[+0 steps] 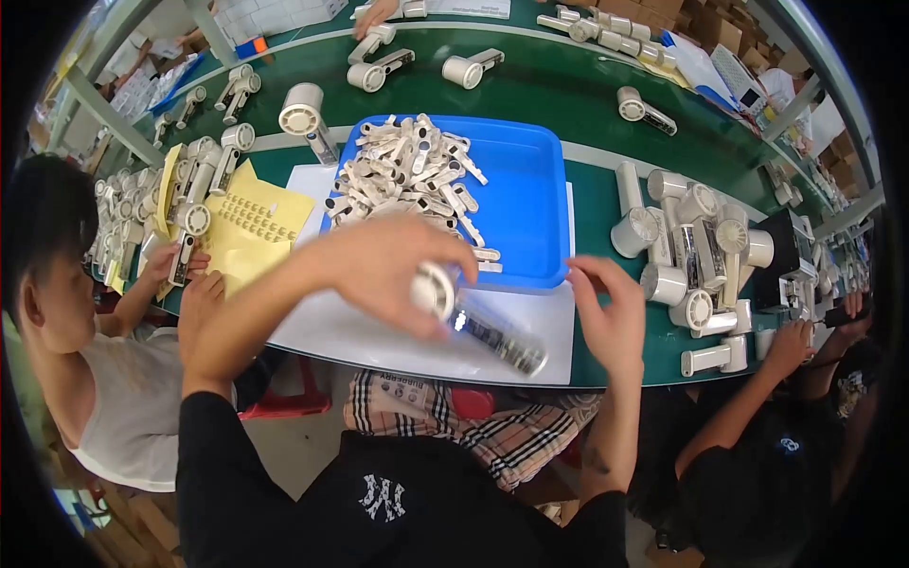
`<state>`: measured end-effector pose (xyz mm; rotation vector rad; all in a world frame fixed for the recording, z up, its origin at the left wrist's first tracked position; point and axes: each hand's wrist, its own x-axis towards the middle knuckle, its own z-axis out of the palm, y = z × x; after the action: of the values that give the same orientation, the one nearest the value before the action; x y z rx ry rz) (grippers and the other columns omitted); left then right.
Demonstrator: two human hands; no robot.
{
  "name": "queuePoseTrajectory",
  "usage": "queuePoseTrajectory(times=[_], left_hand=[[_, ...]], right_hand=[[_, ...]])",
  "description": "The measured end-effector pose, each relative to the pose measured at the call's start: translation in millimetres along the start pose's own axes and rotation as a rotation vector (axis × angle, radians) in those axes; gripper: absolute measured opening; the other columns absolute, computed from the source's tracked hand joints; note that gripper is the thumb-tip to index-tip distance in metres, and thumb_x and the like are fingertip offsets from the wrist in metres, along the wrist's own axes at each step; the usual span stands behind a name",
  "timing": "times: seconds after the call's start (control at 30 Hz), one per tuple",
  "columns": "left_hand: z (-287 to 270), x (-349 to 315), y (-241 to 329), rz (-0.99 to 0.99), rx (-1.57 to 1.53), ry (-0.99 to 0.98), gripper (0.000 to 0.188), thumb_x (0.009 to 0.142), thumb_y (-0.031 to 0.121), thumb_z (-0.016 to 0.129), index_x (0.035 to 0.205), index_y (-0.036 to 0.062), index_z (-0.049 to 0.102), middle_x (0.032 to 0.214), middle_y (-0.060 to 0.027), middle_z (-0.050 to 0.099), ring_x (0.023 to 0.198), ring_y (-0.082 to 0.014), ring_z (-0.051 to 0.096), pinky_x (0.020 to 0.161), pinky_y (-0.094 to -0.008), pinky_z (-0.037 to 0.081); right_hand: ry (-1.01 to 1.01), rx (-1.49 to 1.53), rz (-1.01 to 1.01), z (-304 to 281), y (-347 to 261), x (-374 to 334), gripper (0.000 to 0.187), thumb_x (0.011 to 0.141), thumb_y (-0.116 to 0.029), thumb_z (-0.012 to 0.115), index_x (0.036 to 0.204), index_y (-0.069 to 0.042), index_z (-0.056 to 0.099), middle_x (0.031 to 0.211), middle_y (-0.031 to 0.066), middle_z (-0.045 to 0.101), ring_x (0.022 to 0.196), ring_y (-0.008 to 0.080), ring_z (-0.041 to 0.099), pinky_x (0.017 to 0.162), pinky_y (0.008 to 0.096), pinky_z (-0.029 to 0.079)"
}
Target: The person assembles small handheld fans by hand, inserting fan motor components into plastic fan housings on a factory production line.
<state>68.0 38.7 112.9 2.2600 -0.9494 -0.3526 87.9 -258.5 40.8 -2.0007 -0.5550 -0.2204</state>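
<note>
My left hand (398,270), slightly blurred, is closed around the round head of a white handheld fan. The handle of this handheld fan (497,339) slants down to the right, its inside parts showing and a light glowing near the head. Under it lies a white sheet (341,327). Beside the right front corner of a blue tray (530,208), my right hand (611,308) is raised with thumb and fingers apart, and I see nothing in it. Light-coloured handle covers (412,170) are heaped in the left part of the tray.
Several white fans (701,237) are piled right of the tray. One fan (303,114) stands behind its left corner. Yellow trays (251,213) lie at left, where a co-worker (123,360) handles a fan. Another person (767,426) works at right. A green conveyor (530,71) carries fans behind.
</note>
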Motion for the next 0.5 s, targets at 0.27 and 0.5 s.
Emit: queuePoseTrajectory(times=[0.27, 0.5], left_hand=[[78.0, -25.5, -3.8, -0.309, 0.026, -0.111, 0.047, 0.065, 0.032, 0.079, 0.104, 0.0098, 0.063, 0.095, -0.0109, 0.071, 0.083, -0.0330, 0.069, 0.073, -0.0412, 0.054], [111.5, -29.8, -10.0, -0.092, -0.077, 0.258, 0.040, 0.078, 0.025, 0.071, 0.111, 0.0036, 0.065, 0.115, -0.0120, 0.062, 0.113, -0.0314, 0.057, 0.094, -0.0405, 0.049]], right_hand=[[-0.413, -0.288, -0.001, 84.2, 9.9, 72.9, 0.026, 0.086, -0.021, 0.071, 0.102, 0.000, 0.072, 0.088, 0.0158, 0.072, 0.077, 0.0270, 0.069, 0.069, 0.0381, 0.054], [-0.398, -0.504, -0.043, 99.9, 19.7, 86.3, 0.022, 0.085, -0.017, 0.069, 0.100, -0.002, 0.072, 0.096, 0.0180, 0.071, 0.085, 0.0331, 0.068, 0.076, 0.0421, 0.054]])
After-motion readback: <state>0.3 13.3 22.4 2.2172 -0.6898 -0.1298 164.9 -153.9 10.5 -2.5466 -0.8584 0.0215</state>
